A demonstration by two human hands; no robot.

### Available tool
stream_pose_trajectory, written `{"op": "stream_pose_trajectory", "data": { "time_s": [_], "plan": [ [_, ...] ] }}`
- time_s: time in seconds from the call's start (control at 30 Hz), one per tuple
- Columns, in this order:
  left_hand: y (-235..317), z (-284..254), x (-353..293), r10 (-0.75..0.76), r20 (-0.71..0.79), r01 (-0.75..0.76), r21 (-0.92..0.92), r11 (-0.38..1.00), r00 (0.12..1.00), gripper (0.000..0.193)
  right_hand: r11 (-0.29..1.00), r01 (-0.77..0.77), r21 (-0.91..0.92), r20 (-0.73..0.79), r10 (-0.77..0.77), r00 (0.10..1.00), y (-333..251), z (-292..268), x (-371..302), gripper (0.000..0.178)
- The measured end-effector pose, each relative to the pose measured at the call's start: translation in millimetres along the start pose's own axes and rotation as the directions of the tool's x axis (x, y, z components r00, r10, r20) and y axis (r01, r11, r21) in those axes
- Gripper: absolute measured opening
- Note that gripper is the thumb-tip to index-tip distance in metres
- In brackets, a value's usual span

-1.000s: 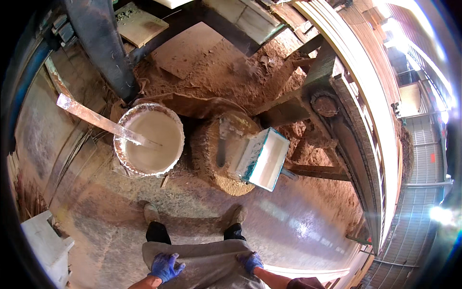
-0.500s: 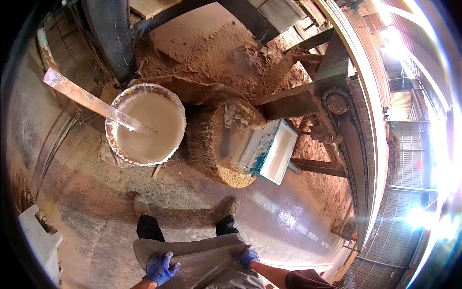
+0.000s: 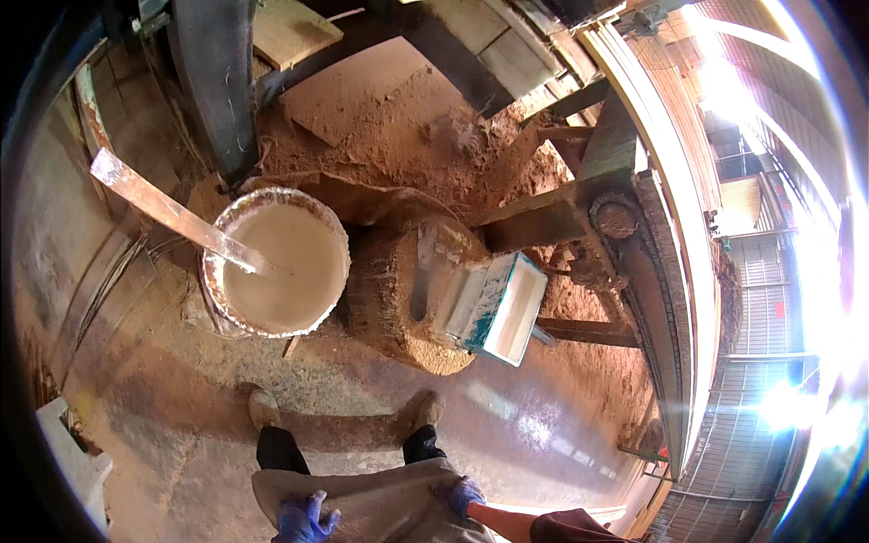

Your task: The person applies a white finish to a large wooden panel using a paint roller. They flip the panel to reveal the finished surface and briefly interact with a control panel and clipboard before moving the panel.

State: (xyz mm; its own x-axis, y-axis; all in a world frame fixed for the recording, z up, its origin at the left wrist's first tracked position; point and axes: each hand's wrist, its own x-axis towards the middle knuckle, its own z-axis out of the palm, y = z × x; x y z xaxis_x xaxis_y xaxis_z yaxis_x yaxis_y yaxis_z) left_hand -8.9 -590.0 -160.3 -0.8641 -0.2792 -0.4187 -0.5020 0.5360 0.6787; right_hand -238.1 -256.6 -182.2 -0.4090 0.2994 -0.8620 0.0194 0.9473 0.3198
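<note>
A grey apron (image 3: pixel 389 498) spreads out in front of my legs at the bottom of the head view. My left hand (image 3: pixel 306 520), in a blue glove, lies against the apron's left part with thumb and fingers apart; its lower part is cut off by the picture's edge. At the apron's right side my right hand (image 3: pixel 463 495), also gloved in blue, has its fingers bent onto the cloth. Ahead to the left stands a round bucket (image 3: pixel 339 271) of creamy liquid. A flat stirring stick (image 3: pixel 172 208) leans in it over the rim.
Right of the bucket, a dust-caked block (image 3: pixel 398 317) bears a tilted rectangular tray (image 3: pixel 518 312) with whitish contents. A metal machine frame with a chain wheel (image 3: pixel 618 217) rises on the right. Reddish dust is heaped behind. A dark post (image 3: pixel 215 81) stands behind the bucket.
The bucket, block and tray sit slightly lower in the view. My left hand is lower and more cut off by the edge. Both hands stay at the apron.
</note>
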Motion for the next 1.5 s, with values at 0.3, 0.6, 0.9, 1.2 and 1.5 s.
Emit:
{"op": "stream_pose_trajectory", "data": {
  "time_s": [0.3, 0.6, 0.9, 1.2, 1.5],
  "plan": [
    [-2.9, -5.3, -0.4, -0.044, 0.001, 0.044, -0.018, 0.999, 0.999, 0.048, 0.992, 0.124, -0.027, -0.154, -0.127, 0.98, 11.6, 21.7, 23.7, 0.09],
    [-8.9, -2.6, -4.8, -0.08, 0.01, 0.08, -0.038, 0.996, 0.997, 0.052, 0.998, 0.05, 0.023, -0.012, -0.05, 0.999, -14.4, -6.1, 0.3, 0.1],
    [-2.3, -3.2, 0.2, -0.083, 0.014, 0.084, -0.098, 0.992, 0.996, 0.052, 0.999, 0.026, -0.019, -0.163, -0.029, 0.986, -13.3, -6.2, -10.1, 0.089],
    [-7.4, 4.9, -4.3, -0.032, -0.011, 0.032, -0.025, 0.999, 0.999, 0.054, 0.999, 0.035, 0.035, -0.089, -0.031, 0.996, -15.3, -13.1, -10.7, 0.091],
    [-1.0, 7.0, -8.8, -0.059, -0.071, 0.06, 0.013, 0.998, 0.996, 0.051, 0.996, -0.086, -0.024, -0.115, 0.082, 0.99, -10.8, -6.8, 6.1, 0.082]
  ]
}}
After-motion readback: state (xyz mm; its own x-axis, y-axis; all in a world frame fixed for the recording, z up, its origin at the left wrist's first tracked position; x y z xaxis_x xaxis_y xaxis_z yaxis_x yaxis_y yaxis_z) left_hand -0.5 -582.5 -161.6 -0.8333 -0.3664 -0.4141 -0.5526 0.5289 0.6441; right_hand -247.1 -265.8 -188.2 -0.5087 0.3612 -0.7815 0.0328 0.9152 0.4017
